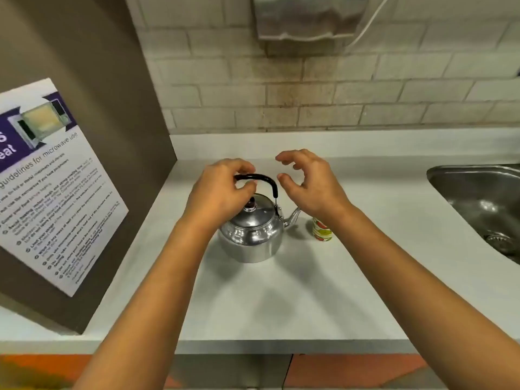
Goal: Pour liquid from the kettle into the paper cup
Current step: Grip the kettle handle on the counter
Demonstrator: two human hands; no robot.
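A shiny metal kettle (250, 235) with a black arched handle stands on the pale counter (281, 299), its spout pointing right. My left hand (222, 190) is closed around the left part of the handle. Just right of the spout stands a small paper cup (322, 229) with a red and green print, its top hidden by my right wrist. My right hand (309, 184) hovers above the spout and cup with fingers curled and apart, holding nothing.
A steel sink (484, 201) is set into the counter at the right. A brown panel with a microwave-use poster (53, 187) rises at the left. A tiled wall and a metal dispenser (306, 18) stand behind.
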